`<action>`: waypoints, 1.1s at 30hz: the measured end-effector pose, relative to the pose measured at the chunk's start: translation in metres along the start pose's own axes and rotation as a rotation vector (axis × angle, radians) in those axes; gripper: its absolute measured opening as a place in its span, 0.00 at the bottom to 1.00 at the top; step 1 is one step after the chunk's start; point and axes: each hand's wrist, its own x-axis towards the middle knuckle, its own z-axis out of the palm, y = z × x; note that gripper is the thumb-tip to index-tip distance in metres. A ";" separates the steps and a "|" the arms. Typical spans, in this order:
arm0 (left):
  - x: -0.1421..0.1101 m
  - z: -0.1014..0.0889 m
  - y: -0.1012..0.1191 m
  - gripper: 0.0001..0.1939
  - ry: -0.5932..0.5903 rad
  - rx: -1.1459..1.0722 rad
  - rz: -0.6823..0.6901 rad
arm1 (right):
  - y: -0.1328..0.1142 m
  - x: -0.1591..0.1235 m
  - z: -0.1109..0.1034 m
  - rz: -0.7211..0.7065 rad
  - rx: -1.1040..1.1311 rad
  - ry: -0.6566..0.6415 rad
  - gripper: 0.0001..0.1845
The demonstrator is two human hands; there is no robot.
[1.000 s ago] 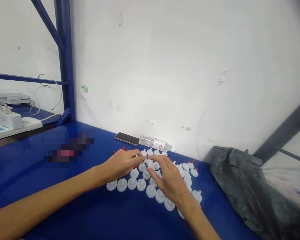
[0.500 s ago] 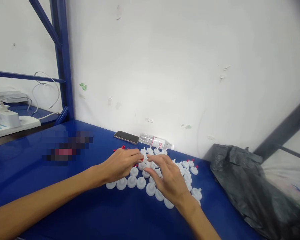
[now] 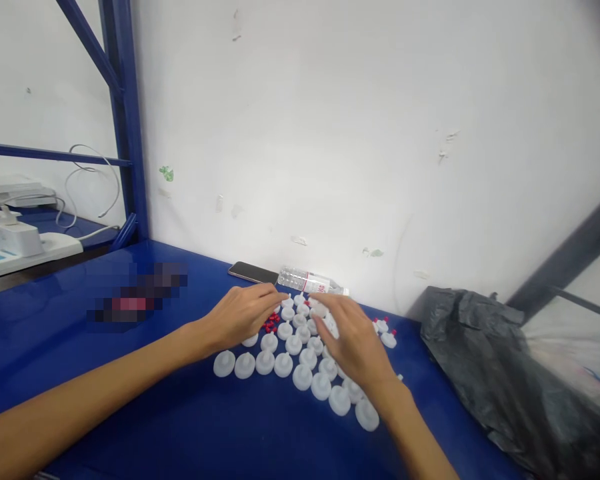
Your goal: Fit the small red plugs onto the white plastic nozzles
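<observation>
White round plastic caps with pointed nozzles (image 3: 283,365) stand in loose rows on the blue table (image 3: 190,427). My right hand (image 3: 353,333) holds one white nozzle cap (image 3: 320,309) between thumb and fingers, tilted, with a small red tip (image 3: 307,303) at its nozzle end. Over the left side of the rows is my left hand (image 3: 245,312), its fingers drawn together; whether anything is pinched in them is hidden. Below its fingertips lies a pile of small red tips (image 3: 271,323). Several caps with red tips (image 3: 387,339) stand right of my right hand.
Along the wall lie a phone (image 3: 253,273) and a clear plastic bottle (image 3: 310,281). A black plastic bag (image 3: 480,360) covers the right side. At the far left are a white power strip (image 3: 55,247) and cables. A blue metal post (image 3: 130,120) rises behind the table.
My hands have moved apart, the left up and left, the right slightly to the right with the cap. The red tip, earlier at my left fingertips, now shows on the cap's nozzle.
</observation>
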 end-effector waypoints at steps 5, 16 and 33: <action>0.001 -0.008 -0.027 0.16 -0.063 0.050 -0.267 | 0.053 -0.013 -0.021 0.331 -0.106 0.084 0.13; -0.004 -0.002 -0.044 0.14 -0.257 0.124 -0.450 | 0.121 -0.050 -0.052 0.730 -0.364 -0.369 0.11; -0.005 0.005 -0.049 0.14 -0.379 0.158 -0.491 | 0.090 -0.034 -0.032 0.599 -0.224 -0.336 0.23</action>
